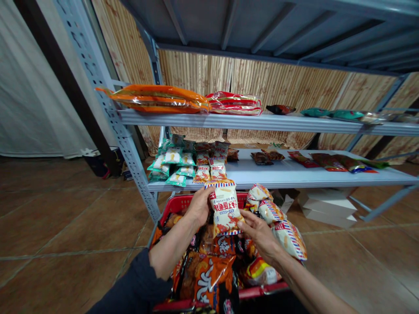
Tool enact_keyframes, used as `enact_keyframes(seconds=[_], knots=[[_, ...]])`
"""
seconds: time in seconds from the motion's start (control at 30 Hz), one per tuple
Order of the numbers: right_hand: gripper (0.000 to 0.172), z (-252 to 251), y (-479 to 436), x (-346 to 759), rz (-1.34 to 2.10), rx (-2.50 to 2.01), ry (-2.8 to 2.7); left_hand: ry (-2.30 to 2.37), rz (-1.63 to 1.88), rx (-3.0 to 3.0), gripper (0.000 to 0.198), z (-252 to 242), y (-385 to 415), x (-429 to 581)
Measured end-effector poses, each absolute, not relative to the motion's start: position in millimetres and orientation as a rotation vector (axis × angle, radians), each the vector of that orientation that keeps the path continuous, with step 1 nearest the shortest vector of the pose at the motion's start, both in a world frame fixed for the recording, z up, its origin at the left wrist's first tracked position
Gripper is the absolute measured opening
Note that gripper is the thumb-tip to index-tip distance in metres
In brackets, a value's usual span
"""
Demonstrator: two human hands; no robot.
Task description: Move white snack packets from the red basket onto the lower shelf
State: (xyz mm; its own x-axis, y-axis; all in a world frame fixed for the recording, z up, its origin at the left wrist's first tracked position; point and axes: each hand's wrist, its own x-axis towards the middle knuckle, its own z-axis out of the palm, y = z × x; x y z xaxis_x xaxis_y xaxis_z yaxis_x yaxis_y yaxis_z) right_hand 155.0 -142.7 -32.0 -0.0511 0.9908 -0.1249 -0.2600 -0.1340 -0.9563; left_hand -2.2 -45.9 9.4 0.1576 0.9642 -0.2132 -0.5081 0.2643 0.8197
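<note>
My left hand (199, 205) and my right hand (258, 233) both grip one white snack packet (225, 208) with red and orange print, held upright over a red shopping basket (178, 204). The left hand pinches its upper left edge, the right hand holds its lower right corner. The basket is heaped with orange and white snack bags (209, 274). Just beyond the packet, rows of similar small packets (209, 168) and green-white packets (172, 163) lie on the lower grey shelf (294, 176).
A grey metal rack (262, 122) stands ahead; its upper shelf bears flat orange bags (157, 98), red bags (234, 102) and green packets (334, 114). More packets (327, 161) lie at the lower shelf's right. White boxes (327, 205) sit on the brown tiled floor beneath.
</note>
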Motion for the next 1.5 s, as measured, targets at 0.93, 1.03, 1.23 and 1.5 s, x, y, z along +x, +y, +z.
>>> enact_keyframes(seconds=[0.93, 1.03, 1.23, 1.5], knots=[[0.029, -34.3, -131.4, 166.3, 1.726, -0.828, -0.718, 0.654, 1.209, 0.730, 0.035, 2.5, -59.2, 7.0], [0.036, -26.4, -122.9, 164.9, 1.772, -0.812, -0.718, 0.657, 1.177, 0.743, 0.038, 2.4, -66.7, 9.2], [0.043, -13.5, -91.1, 167.7, 1.770, -0.837, -0.653, 0.676, 1.076, 0.816, 0.038, -0.1, -77.8, 12.2], [0.047, -7.1, -69.0, 161.4, 1.529, -0.743, -0.740, 0.768, 1.053, 0.938, 0.033, -5.6, -71.1, 8.8]])
